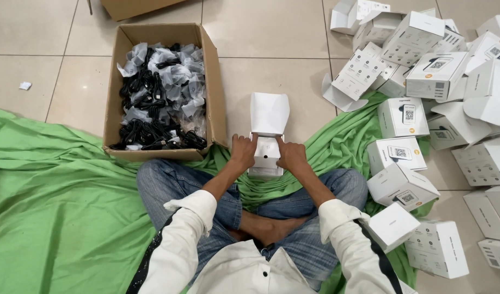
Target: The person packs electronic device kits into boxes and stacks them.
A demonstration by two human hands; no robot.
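I sit cross-legged on a green cloth (59, 185) with a small white box (267, 152) in front of my knees. Its lid flap (269, 113) stands open, pointing away from me. My left hand (241, 152) grips the box's left side, fingers curled over the top edge. My right hand (291, 155) holds the right side, with the index finger reaching onto the white insert inside the opening. Both hands press the box from opposite sides.
A brown cardboard carton (217, 98) to my left front holds several black cables in clear bags (160, 98). A heap of white boxes (424, 81) spreads across the tiled floor on my right, some open. Another carton's corner (135, 8) shows at the top.
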